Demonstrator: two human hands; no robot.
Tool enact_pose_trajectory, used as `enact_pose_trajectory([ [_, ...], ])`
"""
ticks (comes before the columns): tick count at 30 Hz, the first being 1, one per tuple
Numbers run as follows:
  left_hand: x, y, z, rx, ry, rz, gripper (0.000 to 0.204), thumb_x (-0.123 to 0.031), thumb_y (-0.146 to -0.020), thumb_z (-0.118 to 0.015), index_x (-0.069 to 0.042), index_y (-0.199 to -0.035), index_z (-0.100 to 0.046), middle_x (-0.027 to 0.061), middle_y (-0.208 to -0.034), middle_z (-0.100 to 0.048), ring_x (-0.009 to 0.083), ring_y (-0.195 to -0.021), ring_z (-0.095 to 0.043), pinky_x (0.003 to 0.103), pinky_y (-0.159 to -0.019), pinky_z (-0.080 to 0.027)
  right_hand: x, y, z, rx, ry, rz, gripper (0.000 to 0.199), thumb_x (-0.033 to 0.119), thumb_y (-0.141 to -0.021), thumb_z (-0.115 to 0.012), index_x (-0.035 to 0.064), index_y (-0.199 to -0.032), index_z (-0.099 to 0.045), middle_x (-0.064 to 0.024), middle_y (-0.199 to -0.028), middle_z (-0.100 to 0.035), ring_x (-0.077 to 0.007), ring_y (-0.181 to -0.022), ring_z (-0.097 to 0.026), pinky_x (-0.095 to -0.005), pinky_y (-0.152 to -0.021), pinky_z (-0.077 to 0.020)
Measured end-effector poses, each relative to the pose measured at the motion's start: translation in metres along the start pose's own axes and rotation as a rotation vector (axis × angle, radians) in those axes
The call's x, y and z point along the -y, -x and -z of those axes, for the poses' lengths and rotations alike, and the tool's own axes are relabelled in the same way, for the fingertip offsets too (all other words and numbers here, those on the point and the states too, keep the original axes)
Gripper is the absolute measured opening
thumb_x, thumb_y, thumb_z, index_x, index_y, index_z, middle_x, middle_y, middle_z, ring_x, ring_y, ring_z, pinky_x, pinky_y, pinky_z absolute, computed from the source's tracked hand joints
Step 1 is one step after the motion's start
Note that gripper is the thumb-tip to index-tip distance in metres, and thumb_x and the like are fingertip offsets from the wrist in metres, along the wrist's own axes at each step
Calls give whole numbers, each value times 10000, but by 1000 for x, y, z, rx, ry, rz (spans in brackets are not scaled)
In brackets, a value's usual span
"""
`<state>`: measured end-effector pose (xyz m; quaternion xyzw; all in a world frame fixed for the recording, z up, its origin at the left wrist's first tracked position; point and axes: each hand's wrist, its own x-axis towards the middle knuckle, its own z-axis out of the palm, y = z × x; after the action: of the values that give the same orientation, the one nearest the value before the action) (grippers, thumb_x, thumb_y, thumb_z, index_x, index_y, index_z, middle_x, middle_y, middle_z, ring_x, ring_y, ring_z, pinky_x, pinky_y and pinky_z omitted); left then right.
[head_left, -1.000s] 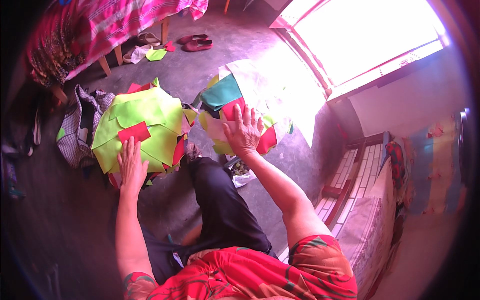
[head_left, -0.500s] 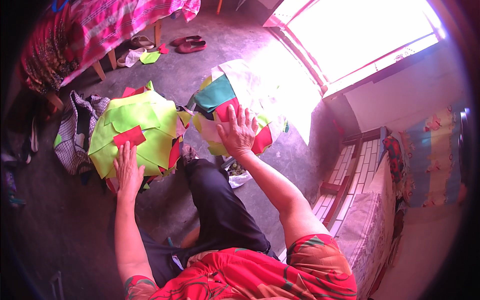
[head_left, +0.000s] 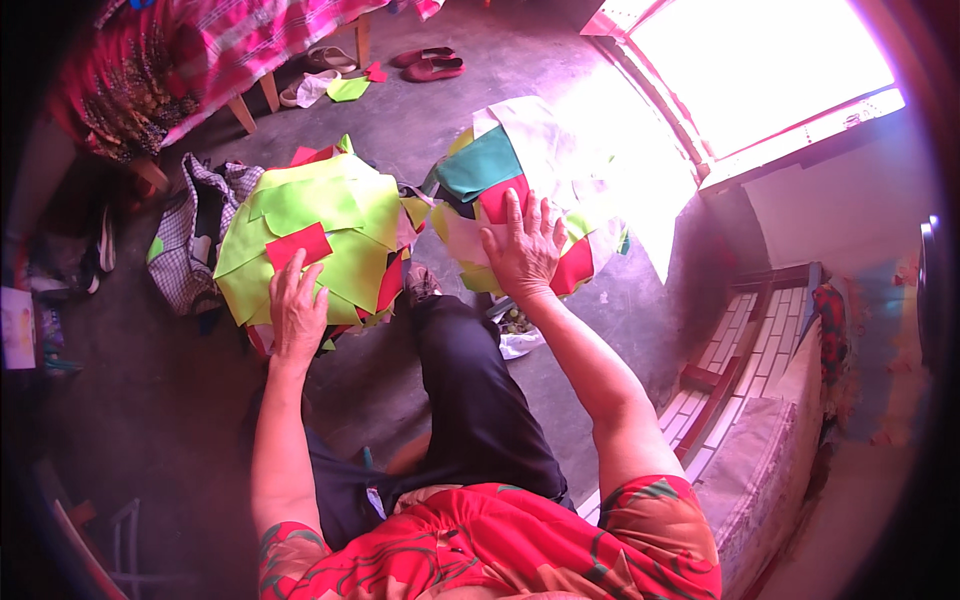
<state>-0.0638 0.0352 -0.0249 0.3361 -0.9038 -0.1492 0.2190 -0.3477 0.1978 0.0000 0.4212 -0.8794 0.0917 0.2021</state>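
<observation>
My left hand (head_left: 298, 308) lies over the near side of a rounded pile of lime-green cloth pieces (head_left: 345, 205). Its fingers are apart and slightly bent, with the tips at the lower edge of a small red cloth piece (head_left: 300, 247) on top. To the right, my right hand (head_left: 527, 250) rests with fingers spread on a second pile. Its fingertips touch another red piece (head_left: 503, 198), beside a teal piece (head_left: 482, 165). White and pink pieces (head_left: 535, 125) cover the far side of that pile, partly washed out by sunlight.
A checked cloth (head_left: 190, 240) lies left of the green pile. Red shoes (head_left: 435, 67) and loose scraps (head_left: 348, 89) are on the floor near a bed with a pink plaid cover (head_left: 240, 60). A bright doorway (head_left: 760, 70) opens at far right. My dark-trousered leg (head_left: 465, 390) extends between the piles.
The whole view has shifted, so the scene sits farther right. My left fingers are a little more bent at the red piece. My right hand stays on its pile.
</observation>
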Motion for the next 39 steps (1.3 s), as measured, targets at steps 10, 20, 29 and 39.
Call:
enact_pose_trajectory([
  [10, -51, -17, -13, -55, 176, -134, 322, -86, -761, -636, -51, -1078, -589, 132, -1253, -499, 327, -1098, -493, 433, -978, -366, -1, -4, 10, -3, -92, 14, 686, 453, -742, -634, 172, -1331, -423, -199, -1324, -422, -388, -1246, -372, -576, -1002, -252],
  [20, -198, -138, -41, -166, 391, -339, 300, -73, -804, -589, -21, -1100, -573, 178, -1219, -527, 341, -1137, -493, 396, -973, -379, -9, -1, -1, -102, -140, 3, 664, 451, -740, -607, 143, -1307, -453, -184, -1306, -443, -368, -1222, -400, -559, -1000, -265],
  [29, -206, -158, -138, -119, 212, -241, 312, -285, -888, -477, -116, -1116, -605, 67, -1278, -513, 247, -1259, -396, 424, -1070, -224, -15, 3, -7, -143, -339, -21, 694, 374, -714, -583, 8, -1289, -449, -163, -1323, -445, -334, -1242, -399, -544, -1026, -214],
  [39, -207, -159, -139, -131, 109, -249, 263, -301, -894, -482, -160, -1079, -604, 27, -1272, -517, 200, -1247, -408, 405, -1057, -233, -29, 16, 16, -61, -629, -41, 718, 292, -683, -663, 39, -1308, -414, -174, -1375, -356, -340, -1291, -316, -496, -1051, -212],
])
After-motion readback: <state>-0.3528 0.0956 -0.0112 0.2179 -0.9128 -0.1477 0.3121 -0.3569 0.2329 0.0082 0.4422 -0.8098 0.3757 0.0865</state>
